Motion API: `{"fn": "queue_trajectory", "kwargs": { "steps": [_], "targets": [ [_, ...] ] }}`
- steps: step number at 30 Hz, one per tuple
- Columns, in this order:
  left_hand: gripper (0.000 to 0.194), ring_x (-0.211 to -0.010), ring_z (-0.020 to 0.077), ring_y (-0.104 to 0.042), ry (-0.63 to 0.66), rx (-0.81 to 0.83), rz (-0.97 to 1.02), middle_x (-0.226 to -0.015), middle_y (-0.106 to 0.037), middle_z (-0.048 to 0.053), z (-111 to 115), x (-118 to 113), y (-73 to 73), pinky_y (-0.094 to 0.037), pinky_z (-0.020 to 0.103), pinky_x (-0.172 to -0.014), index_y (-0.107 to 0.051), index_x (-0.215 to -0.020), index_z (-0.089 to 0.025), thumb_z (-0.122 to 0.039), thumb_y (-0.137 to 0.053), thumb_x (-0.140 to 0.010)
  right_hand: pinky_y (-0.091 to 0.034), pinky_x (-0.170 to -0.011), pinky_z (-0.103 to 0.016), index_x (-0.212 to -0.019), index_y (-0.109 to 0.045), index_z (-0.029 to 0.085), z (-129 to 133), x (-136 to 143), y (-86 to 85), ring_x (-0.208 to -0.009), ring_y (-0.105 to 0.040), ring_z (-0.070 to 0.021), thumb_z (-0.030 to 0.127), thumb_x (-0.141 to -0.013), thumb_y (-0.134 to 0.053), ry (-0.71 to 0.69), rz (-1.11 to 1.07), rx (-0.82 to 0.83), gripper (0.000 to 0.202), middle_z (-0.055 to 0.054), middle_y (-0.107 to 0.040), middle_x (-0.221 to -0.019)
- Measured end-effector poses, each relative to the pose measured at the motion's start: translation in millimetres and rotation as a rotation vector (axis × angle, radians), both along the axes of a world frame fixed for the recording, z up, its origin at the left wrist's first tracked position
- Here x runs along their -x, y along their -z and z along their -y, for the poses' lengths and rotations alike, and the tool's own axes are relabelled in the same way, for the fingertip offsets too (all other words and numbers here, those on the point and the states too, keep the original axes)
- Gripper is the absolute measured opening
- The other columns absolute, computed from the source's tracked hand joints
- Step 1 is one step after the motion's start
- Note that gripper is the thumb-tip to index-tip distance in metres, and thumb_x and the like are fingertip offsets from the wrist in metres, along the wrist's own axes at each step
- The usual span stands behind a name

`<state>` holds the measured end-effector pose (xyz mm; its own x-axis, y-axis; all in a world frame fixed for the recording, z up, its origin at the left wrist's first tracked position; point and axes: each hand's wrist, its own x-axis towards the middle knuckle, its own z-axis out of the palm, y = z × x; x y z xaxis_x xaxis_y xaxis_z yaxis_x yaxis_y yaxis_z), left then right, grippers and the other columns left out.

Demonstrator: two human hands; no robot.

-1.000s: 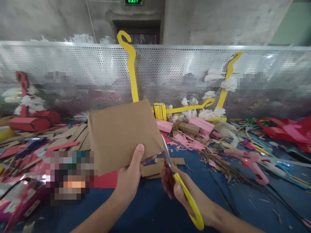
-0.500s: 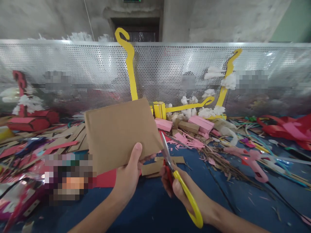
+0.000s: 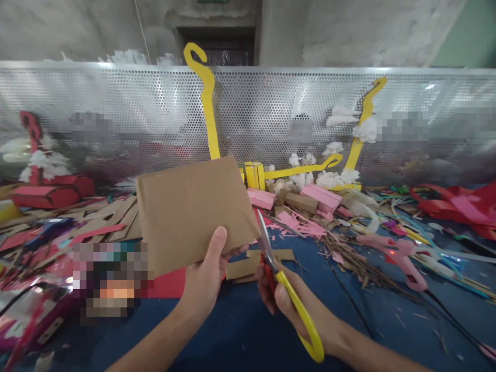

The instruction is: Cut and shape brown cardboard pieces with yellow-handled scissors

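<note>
A brown sheet of cardboard is held up and slightly tilted at the centre. My left hand grips its lower edge, the thumb on the near face and the other fingers mostly hidden behind. In my right hand are scissors with yellow and red handles, their blades pointing up. Those blades lie at the cardboard's lower right corner; whether they touch it I cannot tell. Small brown cardboard pieces lie on the blue table behind my hands, and a red sheet shows below the cardboard.
A perforated metal panel stands behind yellow hook-shaped cutouts and pink boxes. At right, a pink glue gun with its cord lies beside dry twigs. Red boxes and cardboard strips fill the left.
Almost nothing differs. The cardboard and my left hand have shifted very slightly, while the scissors stay at the same corner.
</note>
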<state>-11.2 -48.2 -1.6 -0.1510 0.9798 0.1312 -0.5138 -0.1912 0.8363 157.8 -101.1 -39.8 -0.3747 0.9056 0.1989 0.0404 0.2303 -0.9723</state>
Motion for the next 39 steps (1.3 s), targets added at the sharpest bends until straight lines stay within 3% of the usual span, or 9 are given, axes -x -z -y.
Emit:
{"fn": "queue_trajectory", "kwargs": {
  "steps": [6, 14, 19, 26, 33, 36, 39],
  "targets": [
    [0.052, -0.100, 0.0264, -0.073, 0.008, -0.014, 0.014, -0.124, -0.073, 0.006, 0.0, 0.5, 0.6, -0.065, 0.041, -0.082, -0.064, -0.124, -0.026, -0.040, -0.081, -0.077, -0.038, -0.058, -0.026, -0.105, -0.051, 0.019, -3.1, 0.2, 3.0, -0.067, -0.042, -0.0127, 0.078, -0.091, -0.046, 0.009, -0.015, -0.005, 0.061, 0.000, -0.048, -0.084],
    [0.046, -0.100, 0.0273, -0.074, 0.029, -0.004, -0.008, -0.117, -0.075, 0.007, -0.2, 0.7, 3.1, -0.064, 0.042, -0.086, -0.066, -0.119, -0.023, -0.042, -0.080, -0.079, -0.034, -0.053, -0.025, -0.098, -0.049, 0.019, -6.0, 2.0, 4.9, -0.061, -0.038, -0.0107, 0.082, -0.085, -0.052, 0.012, -0.029, 0.025, 0.064, 0.003, -0.044, -0.074],
    [0.053, -0.097, 0.0243, -0.074, 0.037, 0.016, 0.031, -0.125, -0.072, 0.008, -0.4, -1.3, 2.0, -0.064, 0.040, -0.086, -0.063, -0.126, -0.023, -0.040, -0.080, -0.080, -0.033, -0.048, -0.024, -0.093, -0.046, 0.022, -7.8, 6.2, 5.5, -0.057, -0.038, -0.0101, 0.083, -0.082, -0.053, 0.038, -0.075, 0.071, 0.063, 0.005, -0.043, -0.072],
    [0.058, -0.089, 0.0229, -0.074, 0.036, 0.059, 0.075, -0.121, -0.073, 0.008, 1.6, -2.8, 2.8, -0.064, 0.040, -0.085, -0.061, -0.130, -0.023, -0.039, -0.082, -0.078, -0.033, -0.045, -0.020, -0.085, -0.043, 0.022, -7.5, 13.0, 5.9, -0.053, -0.033, -0.0067, 0.081, -0.080, -0.060, 0.061, -0.165, 0.105, 0.061, 0.007, -0.039, -0.069],
    [0.055, -0.091, 0.0248, -0.075, 0.035, 0.051, 0.096, -0.118, -0.075, 0.009, -2.3, -1.0, 0.6, -0.064, 0.039, -0.083, -0.062, -0.128, -0.022, -0.038, -0.081, -0.079, -0.025, -0.029, -0.018, -0.083, -0.047, 0.022, -13.9, 10.5, 20.5, -0.032, -0.029, -0.0018, 0.078, -0.078, -0.065, 0.176, -0.126, 0.217, 0.059, 0.010, -0.039, -0.064],
    [0.053, -0.086, 0.0237, -0.076, 0.029, 0.054, 0.101, -0.114, -0.076, 0.009, -4.1, 0.1, 0.1, -0.064, 0.039, -0.083, -0.063, -0.126, -0.020, -0.037, -0.081, -0.079, -0.033, -0.040, -0.018, -0.083, -0.051, 0.020, -15.9, 5.1, 22.3, -0.043, -0.034, -0.0036, 0.069, -0.082, -0.070, 0.172, -0.151, 0.100, 0.052, 0.008, -0.043, -0.066],
    [0.054, -0.084, 0.0229, -0.076, 0.021, 0.039, 0.106, -0.115, -0.076, 0.009, -4.7, 0.7, 0.6, -0.064, 0.038, -0.080, -0.063, -0.126, -0.021, -0.037, -0.082, -0.078, -0.042, -0.058, -0.021, -0.095, -0.056, 0.020, -12.5, -1.3, 21.4, -0.063, -0.043, -0.0089, 0.063, -0.089, -0.066, 0.131, -0.152, 0.022, 0.044, 0.002, -0.049, -0.079]
  ]
}}
